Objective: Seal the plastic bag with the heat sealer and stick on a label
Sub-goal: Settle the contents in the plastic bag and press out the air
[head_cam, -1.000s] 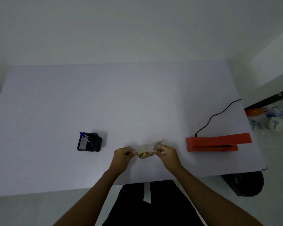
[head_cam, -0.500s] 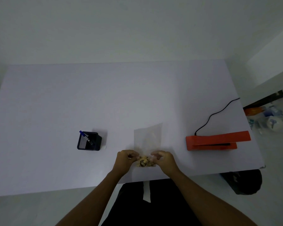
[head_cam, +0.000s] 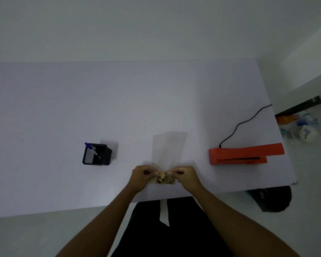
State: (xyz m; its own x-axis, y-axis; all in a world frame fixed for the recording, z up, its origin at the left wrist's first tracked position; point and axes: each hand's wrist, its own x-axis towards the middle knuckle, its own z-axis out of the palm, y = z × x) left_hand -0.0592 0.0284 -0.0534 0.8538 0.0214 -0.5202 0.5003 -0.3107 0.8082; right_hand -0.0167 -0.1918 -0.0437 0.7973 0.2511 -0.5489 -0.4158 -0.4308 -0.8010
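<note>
Black mesh pen pot (head_cam: 96, 154), one blue pen (head_cam: 92, 148) in it, stands well to the left of the left hand; a small pale slip touches its near right corner, and I cannot tell whether it is a label. Left hand (head_cam: 143, 176): fingers curled, pinching the near left edge of the plastic bag (head_cam: 168, 149). The bag lies flat on the white table (head_cam: 63, 108) between the two hands, with clear film running away from them and yellowish contents (head_cam: 162, 179) bunched at the near end, right between the knuckles. Right hand (head_cam: 185, 176): curled likewise, pinching the bag's near right edge. Orange heat sealer (head_cam: 245, 153) sits well to the right of the right hand, black cord (head_cam: 245, 123) trailing off beyond it; I cannot tell whether its arm is fully down. My reading: the step in hand is settling the contents and flattening the film, with sealing not yet begun. Next move calls for carrying the bag rightward, raising the sealer arm, and laying the empty far end squarely across the bar, unwrinkled and with the contents kept clear.
</note>
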